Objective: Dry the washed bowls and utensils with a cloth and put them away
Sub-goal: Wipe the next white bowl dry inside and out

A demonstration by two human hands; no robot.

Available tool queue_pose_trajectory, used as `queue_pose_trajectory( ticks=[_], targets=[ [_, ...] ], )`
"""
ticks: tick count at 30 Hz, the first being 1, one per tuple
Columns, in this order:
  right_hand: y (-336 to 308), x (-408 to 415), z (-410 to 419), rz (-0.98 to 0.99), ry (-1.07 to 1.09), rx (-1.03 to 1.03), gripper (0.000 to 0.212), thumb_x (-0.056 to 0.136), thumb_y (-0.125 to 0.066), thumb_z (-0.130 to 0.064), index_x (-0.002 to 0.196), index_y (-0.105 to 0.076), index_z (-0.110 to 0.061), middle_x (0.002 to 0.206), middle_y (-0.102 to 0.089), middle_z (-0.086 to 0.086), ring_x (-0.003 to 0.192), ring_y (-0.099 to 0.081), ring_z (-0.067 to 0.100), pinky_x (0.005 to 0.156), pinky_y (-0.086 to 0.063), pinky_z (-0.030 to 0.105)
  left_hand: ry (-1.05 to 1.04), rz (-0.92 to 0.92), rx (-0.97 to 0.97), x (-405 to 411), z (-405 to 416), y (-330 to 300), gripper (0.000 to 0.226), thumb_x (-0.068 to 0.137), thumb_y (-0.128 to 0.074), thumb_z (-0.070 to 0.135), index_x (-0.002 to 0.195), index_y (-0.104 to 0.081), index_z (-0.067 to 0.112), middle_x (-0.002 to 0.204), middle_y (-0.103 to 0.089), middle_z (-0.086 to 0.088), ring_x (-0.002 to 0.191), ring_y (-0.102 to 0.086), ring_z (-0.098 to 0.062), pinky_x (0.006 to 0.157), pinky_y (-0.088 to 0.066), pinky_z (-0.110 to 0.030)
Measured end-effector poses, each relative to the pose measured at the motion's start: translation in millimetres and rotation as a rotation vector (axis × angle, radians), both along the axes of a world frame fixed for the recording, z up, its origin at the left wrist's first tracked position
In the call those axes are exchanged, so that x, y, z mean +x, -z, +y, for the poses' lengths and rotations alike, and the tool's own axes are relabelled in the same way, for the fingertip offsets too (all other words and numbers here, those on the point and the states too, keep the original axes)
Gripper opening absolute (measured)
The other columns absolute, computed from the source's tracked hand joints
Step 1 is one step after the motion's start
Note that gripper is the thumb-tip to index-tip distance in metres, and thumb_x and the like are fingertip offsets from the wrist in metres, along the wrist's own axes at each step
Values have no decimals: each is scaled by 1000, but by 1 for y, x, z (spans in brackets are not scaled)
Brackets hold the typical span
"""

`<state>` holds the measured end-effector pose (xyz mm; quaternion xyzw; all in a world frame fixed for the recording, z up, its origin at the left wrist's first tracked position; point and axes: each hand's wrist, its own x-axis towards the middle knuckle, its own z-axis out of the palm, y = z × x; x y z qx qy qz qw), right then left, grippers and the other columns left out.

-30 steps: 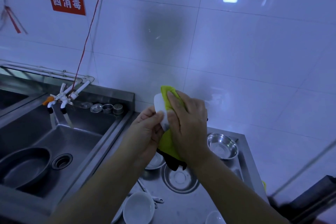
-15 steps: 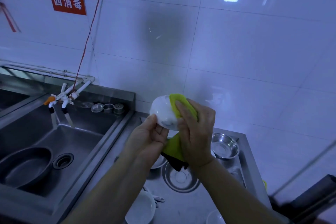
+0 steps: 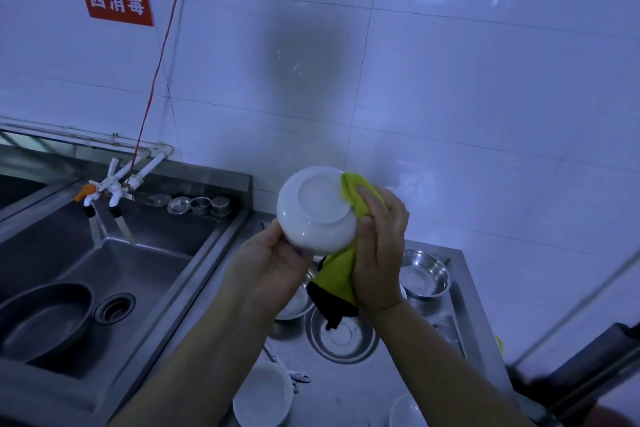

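A white ceramic bowl (image 3: 317, 208) is held up over the counter with its underside turned toward me. My left hand (image 3: 270, 267) grips its lower rim from below. My right hand (image 3: 379, 250) holds a yellow-green cloth (image 3: 358, 196) with a dark edge and presses it against the bowl's right side. The cloth's tail hangs down between my wrists. On the steel counter (image 3: 467, 350) below lie steel bowls (image 3: 424, 274) (image 3: 341, 336) and white bowls (image 3: 263, 395) (image 3: 405, 411), with a utensil partly hidden under my left arm.
A steel sink (image 3: 145, 263) lies to the left with a dark basin (image 3: 45, 319) in it and white taps (image 3: 114, 184) above. Drain strainers (image 3: 194, 204) sit on the sink's back ledge. White tiled wall stands behind; a dark object (image 3: 595, 367) is at the right edge.
The bowl has turned so its base now faces me and it has shifted lower. My right hand with the cloth has moved from over the bowl to its right side.
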<state>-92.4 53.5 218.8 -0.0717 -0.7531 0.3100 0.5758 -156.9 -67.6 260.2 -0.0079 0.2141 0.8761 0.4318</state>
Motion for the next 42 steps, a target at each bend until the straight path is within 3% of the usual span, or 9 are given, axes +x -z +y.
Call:
queue_pose_trajectory(
  ticks=[4, 7, 10, 17, 26, 29, 33, 38, 42],
  targets=[
    [-14, 2, 5, -45, -135, -167, 33, 98, -37, -21, 125, -55, -23, 120, -55, 6, 117, -49, 21, 103, -40, 40, -52, 260, -76, -3, -3, 5, 36, 98, -33, 10, 126, -50, -4, 126, -58, -19, 120, -52, -30, 106, -38, -43],
    [-28, 0, 9, -101, -166, -157, 35, 95, -39, -12, 125, -59, -17, 118, -58, 2, 115, -51, 21, 101, -41, 38, -156, 463, -174, -6, -7, 4, 24, 98, -32, 5, 97, -56, 2, 90, -66, -11, 89, -61, -22, 80, -51, -34],
    [-36, -1, 11, -150, -102, 2, 37, 96, -39, -16, 125, -60, -14, 118, -59, 4, 112, -50, 23, 100, -37, 29, -176, 659, -257, -9, -11, 3, 26, 97, -32, 5, 88, -56, 7, 79, -63, -7, 76, -58, -15, 71, -48, -27],
    [-32, -3, -4, -208, 108, 416, 33, 94, -43, -24, 112, -70, -20, 120, -62, 5, 101, -50, 30, 82, -40, 48, -222, 973, -510, -2, 1, 8, 30, 99, -36, 10, 82, -61, 18, 74, -62, 0, 65, -57, -6, 56, -47, -16],
    [-10, 10, 39, -143, -72, -237, 31, 95, -39, -19, 114, -61, -28, 109, -60, -13, 109, -53, 11, 96, -42, 28, -216, 824, -406, 10, 31, 19, 30, 97, -35, 4, 72, -51, 11, 71, -50, -8, 67, -46, -16, 60, -36, -28],
    [11, 28, 56, -180, -65, -354, 29, 97, -38, -24, 112, -55, -42, 109, -57, -23, 105, -52, -6, 89, -38, 9, -176, 692, -344, 18, 52, 32, 27, 96, -34, 2, 77, -50, 11, 75, -51, -7, 69, -48, -14, 60, -41, -23],
    [45, 69, 90, -336, -1, -384, 28, 96, -40, -25, 110, -56, -44, 108, -57, -27, 102, -53, -6, 89, -39, 11, -103, 598, -338, 33, 81, 64, 27, 97, -35, 2, 80, -56, 10, 68, -62, 0, 64, -58, -7, 58, -50, -18],
    [93, 153, 136, -442, 245, -406, 28, 99, -47, -10, 123, -60, -14, 107, -56, -10, 102, -50, 5, 87, -34, 10, 213, 962, -740, 60, 107, 135, 23, 98, -42, 15, 84, -59, 21, 87, -59, -4, 80, -51, -19, 71, -44, -27],
    [119, 208, 157, -530, 317, -508, 27, 101, -44, -11, 123, -60, -12, 106, -56, -3, 101, -52, 13, 88, -38, 26, 461, 1396, -913, 96, 121, 188, 25, 95, -48, 13, 72, -51, 21, 75, -53, -2, 72, -48, -19, 56, -39, -19]
  ],
)
